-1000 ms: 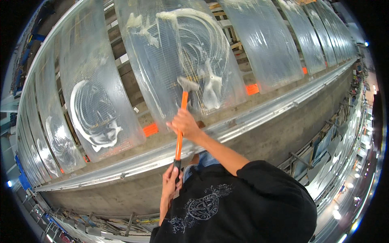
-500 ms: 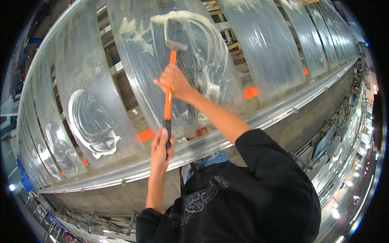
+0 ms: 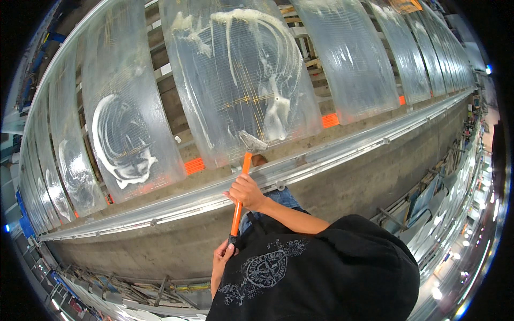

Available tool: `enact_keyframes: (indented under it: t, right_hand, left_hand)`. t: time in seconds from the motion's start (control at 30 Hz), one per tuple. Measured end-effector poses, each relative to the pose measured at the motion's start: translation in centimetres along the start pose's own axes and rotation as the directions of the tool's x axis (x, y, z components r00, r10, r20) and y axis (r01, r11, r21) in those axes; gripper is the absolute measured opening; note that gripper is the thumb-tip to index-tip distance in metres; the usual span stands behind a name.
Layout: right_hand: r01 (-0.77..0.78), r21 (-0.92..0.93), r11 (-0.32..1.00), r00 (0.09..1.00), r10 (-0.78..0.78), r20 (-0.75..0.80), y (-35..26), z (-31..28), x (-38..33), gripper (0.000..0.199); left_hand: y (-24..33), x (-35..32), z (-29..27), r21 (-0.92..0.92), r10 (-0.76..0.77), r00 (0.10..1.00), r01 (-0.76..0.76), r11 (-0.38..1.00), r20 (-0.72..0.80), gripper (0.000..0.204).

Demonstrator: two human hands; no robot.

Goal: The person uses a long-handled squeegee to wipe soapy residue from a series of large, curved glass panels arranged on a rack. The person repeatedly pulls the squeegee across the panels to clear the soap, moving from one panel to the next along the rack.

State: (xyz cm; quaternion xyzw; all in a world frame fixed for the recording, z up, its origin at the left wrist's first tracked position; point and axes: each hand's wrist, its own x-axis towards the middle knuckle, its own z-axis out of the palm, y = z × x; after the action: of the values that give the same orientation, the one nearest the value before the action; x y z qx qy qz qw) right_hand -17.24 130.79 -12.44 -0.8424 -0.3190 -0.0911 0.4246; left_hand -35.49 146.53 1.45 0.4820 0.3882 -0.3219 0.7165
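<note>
A long-handled scraper (image 3: 239,215) with an orange shaft and black grip is in both my hands. My right hand (image 3: 247,193) wraps round the middle of the shaft, while my left hand (image 3: 220,258) grips the black end close to my body. The scraper's grey head (image 3: 252,142) rests at the near edge of a large translucent sheet (image 3: 214,120). White foam (image 3: 276,119) lies in curved streaks and a thick patch across this sheet. Thin yellowish lines cross its middle.
More translucent sheets stand in a row on both sides; the one to the left (image 3: 126,80) carries a ring of foam. Orange tags (image 3: 330,120) show between the sheets. A metal rail (image 3: 321,167) runs along the near edge. Lengths of scrap (image 3: 142,291) lie below left.
The scraper's head has been drawn toward me from the sheet's far part to its near edge. Both hands have come back toward my body, still holding the handle.
</note>
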Motion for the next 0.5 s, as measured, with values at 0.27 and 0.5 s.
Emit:
enact_keyframes:
  t: [0.27, 0.5]
  right_hand:
    - [0.124, -0.117, 0.985, 0.983, -0.139, -0.123, 19.4, -1.6, 19.4, 0.045]
    - [0.161, -0.073, 0.984, 0.967, -0.173, -0.190, 23.4, -3.1, 28.3, 0.048]
  left_hand:
    - [17.2, 17.2, 7.2, -0.047, 0.109, 0.994, -0.108, 0.993, 0.002, 0.030]
    - [26.5, 19.1, 9.8, -0.140, 0.181, 0.983, -0.177, 0.974, 0.019, 0.029]
